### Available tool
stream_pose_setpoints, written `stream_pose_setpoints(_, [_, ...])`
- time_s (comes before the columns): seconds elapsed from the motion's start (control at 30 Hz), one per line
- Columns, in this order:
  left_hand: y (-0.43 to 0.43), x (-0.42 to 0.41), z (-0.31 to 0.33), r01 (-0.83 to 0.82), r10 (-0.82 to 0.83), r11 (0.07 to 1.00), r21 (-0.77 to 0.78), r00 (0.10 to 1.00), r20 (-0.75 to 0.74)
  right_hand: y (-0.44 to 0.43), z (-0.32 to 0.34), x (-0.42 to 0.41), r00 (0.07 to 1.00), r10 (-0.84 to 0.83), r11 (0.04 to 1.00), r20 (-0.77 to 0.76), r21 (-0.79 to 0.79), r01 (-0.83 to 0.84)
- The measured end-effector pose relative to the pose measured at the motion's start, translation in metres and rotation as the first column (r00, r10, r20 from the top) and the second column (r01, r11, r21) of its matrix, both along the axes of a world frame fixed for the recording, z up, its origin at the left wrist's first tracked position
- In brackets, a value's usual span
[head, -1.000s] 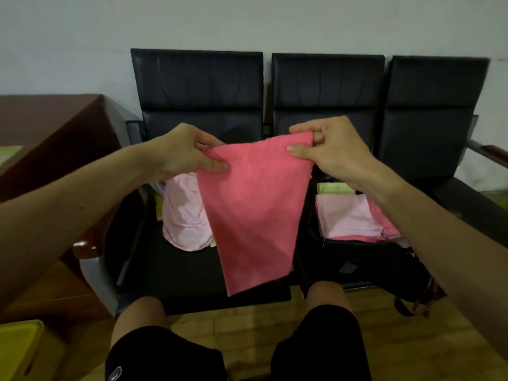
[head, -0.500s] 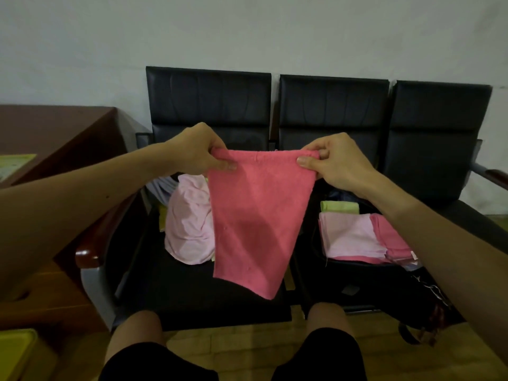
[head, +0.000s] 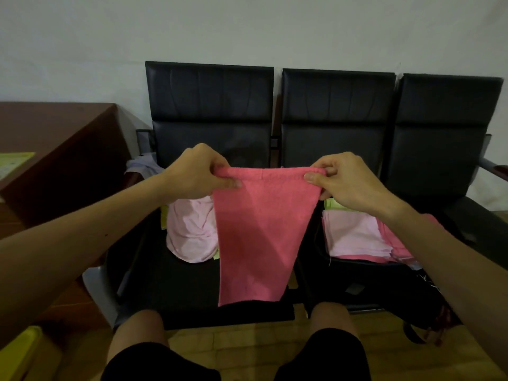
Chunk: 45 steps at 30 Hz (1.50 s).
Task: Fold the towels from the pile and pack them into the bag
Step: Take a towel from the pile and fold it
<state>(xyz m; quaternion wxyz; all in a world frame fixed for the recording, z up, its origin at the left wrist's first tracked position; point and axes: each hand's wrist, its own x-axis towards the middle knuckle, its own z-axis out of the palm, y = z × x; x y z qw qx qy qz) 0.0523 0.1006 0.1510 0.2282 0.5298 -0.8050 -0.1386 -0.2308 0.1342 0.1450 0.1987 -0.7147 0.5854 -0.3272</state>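
The coral towel (head: 258, 237) is held mid-fold at centre, pinched by the left hand (head: 198, 174) and right hand (head: 346, 182); several are packed in the bag (head: 371, 287) at four o'clock, a pile (head: 192, 232) left at nine.

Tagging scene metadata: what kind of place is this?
Probably an office or waiting area: a row of linked black chairs against a plain wall, with a brown wooden desk beside them.

Three black seats (head: 209, 111) are standing in one row. The left hand (head: 192, 174) and the right hand (head: 349, 182), two together, are holding one coral towel (head: 255, 237). One towel pile (head: 189, 232) is lying on one seat, and one black bag (head: 357, 281) is sitting on another.
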Motion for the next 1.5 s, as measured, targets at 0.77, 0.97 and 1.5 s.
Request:
stream_pose_setpoints(0.77, [0.015,-0.012,-0.053,-0.156,0.061,0.973,-0.170,0.885,-0.462,0.089,-0.151,0.076,0.484,-0.412,0.805,0.772,0.557,-0.204])
stream_pose_setpoints(0.97, [-0.007,0.015,-0.096,-0.245,0.323,0.929,0.276,0.903,-0.284,0.089,-0.124,0.068,0.453,-0.402,0.805,0.795,0.543,-0.239])
stream_pose_setpoints(1.5, [0.051,-0.005,-0.151,0.701,0.682,0.506,0.502,0.030,-0.730,0.080,-0.087,0.076,0.261,-0.380,0.835,0.887,0.450,-0.315])
